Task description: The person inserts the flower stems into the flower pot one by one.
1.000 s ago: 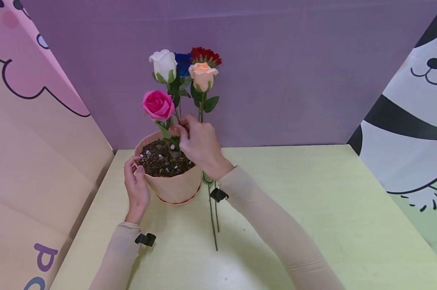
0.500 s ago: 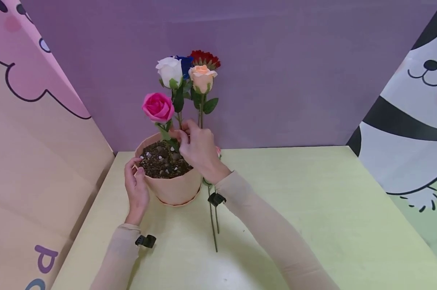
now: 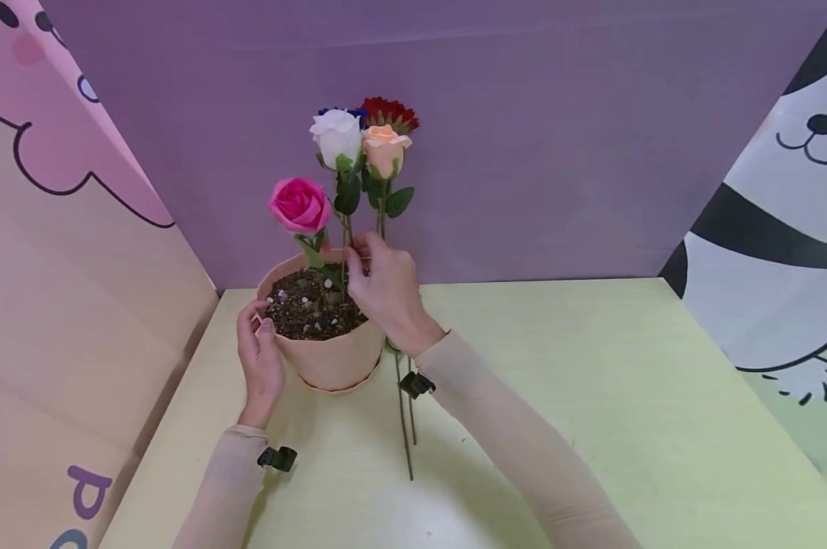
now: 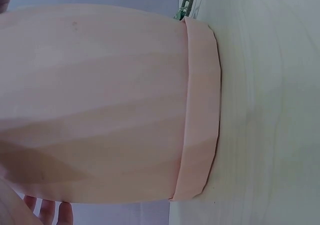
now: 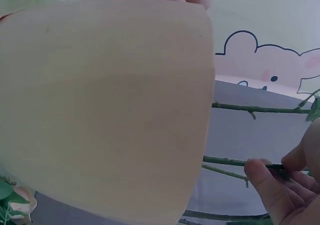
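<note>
My right hand [image 3: 389,286] pinches the stem of a white rose [image 3: 336,139] between thumb and fingers, over the back of a peach-coloured flower pot [image 3: 331,362]. The right wrist view shows that hand's thumb and fingers on the green stem [image 5: 225,161] beside the pot wall. My left hand [image 3: 261,366] holds the pot's left side at the rim, its fingertips [image 4: 65,212] against the wall in the left wrist view. Dark soil [image 3: 303,309] with white bits fills the pot. A pink rose [image 3: 300,206] stands in it, with a peach rose [image 3: 385,151] to the right.
Behind the white rose show a red flower [image 3: 389,114] and a partly hidden blue flower [image 3: 363,117]. Two stems [image 3: 403,427] lie on the pale table [image 3: 557,366], right of the pot, their upper ends hidden by my right arm. A purple panel [image 3: 536,152] stands behind.
The white rose has moved right and slightly down, swinging more upright and covering more of the blue flower. My right hand has shifted slightly right and down; the left hand stays on the pot.
</note>
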`<state>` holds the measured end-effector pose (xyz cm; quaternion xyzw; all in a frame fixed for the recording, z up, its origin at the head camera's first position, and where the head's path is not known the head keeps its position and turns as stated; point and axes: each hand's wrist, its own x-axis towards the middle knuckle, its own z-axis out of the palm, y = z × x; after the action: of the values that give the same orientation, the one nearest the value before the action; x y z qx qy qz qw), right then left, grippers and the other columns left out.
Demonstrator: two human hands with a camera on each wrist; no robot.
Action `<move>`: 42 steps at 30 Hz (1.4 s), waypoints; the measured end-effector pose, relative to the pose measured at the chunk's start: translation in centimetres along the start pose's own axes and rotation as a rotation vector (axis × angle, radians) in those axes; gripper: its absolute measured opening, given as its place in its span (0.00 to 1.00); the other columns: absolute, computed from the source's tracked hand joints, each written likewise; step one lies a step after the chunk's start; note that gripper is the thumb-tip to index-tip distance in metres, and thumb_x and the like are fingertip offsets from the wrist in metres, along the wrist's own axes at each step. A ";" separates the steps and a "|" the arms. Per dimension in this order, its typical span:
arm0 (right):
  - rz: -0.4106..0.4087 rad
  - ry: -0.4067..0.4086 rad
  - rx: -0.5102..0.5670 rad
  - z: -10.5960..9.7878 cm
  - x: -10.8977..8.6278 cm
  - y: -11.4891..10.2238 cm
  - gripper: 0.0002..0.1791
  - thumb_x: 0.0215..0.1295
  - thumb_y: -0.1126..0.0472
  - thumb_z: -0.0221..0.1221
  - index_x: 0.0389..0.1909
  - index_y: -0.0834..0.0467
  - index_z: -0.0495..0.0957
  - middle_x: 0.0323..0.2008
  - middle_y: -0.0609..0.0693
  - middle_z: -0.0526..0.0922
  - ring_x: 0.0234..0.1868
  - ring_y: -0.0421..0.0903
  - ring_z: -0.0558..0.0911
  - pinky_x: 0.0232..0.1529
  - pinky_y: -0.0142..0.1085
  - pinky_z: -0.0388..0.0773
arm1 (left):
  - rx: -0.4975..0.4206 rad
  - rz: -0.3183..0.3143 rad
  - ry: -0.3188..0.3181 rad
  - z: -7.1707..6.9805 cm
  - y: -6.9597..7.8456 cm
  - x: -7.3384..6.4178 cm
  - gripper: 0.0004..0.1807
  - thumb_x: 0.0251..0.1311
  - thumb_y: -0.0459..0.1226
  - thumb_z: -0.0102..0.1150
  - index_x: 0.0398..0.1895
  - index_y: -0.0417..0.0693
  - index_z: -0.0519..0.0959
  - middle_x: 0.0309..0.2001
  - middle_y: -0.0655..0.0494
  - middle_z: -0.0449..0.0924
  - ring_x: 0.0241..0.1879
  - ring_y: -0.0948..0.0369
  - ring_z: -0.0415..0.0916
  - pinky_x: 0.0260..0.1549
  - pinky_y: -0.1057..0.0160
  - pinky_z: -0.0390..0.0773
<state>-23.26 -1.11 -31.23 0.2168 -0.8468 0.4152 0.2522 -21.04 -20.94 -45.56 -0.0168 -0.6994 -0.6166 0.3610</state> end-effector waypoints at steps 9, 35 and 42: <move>-0.023 0.023 0.072 -0.7 -0.2 0.0 0.13 0.75 0.60 0.60 0.51 0.63 0.86 0.46 0.57 0.93 0.44 0.49 0.93 0.43 0.42 0.89 | 0.004 0.015 -0.002 0.1 0.0 0.0 0.20 0.81 0.36 0.38 0.65 0.30 0.69 0.65 0.36 0.70 0.63 0.66 0.64 0.69 0.54 0.60; -0.069 0.055 0.232 -1.9 -1.3 1.2 0.15 0.71 0.59 0.68 0.52 0.64 0.87 0.45 0.56 0.93 0.45 0.48 0.93 0.43 0.34 0.88 | 0.028 0.006 -0.011 0.0 0.0 -0.1 0.20 0.83 0.37 0.38 0.66 0.31 0.68 0.67 0.36 0.70 0.65 0.62 0.64 0.67 0.53 0.62; -0.049 0.078 0.312 -2.9 -1.8 2.0 0.13 0.71 0.62 0.68 0.51 0.65 0.86 0.45 0.58 0.93 0.44 0.50 0.93 0.46 0.36 0.88 | 0.024 0.013 -0.012 0.0 0.1 0.0 0.21 0.83 0.37 0.38 0.65 0.28 0.68 0.66 0.33 0.69 0.63 0.67 0.63 0.69 0.52 0.60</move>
<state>-22.29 2.60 -31.99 0.2578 -0.7559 0.5435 0.2583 -20.95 -20.93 -45.47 -0.0207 -0.7088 -0.6058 0.3608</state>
